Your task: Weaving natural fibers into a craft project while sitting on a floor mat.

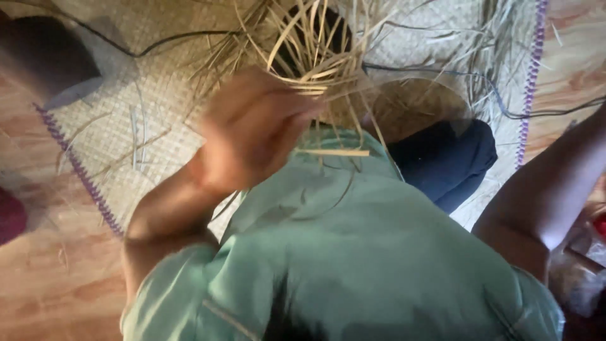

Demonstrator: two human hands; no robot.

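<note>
My left hand is raised in front of my chest and is blurred by motion. Its fingers are curled closed around a bundle of pale dry straw strips that fan upward and outward from the fist. One short strip lies across my green shirt. My right forearm stretches off the right edge, so the right hand is out of view.
A woven straw mat with purple edging lies on the wooden floor. Black cables run across the mat. My dark blue trouser leg rests on it. A dark object sits at top left.
</note>
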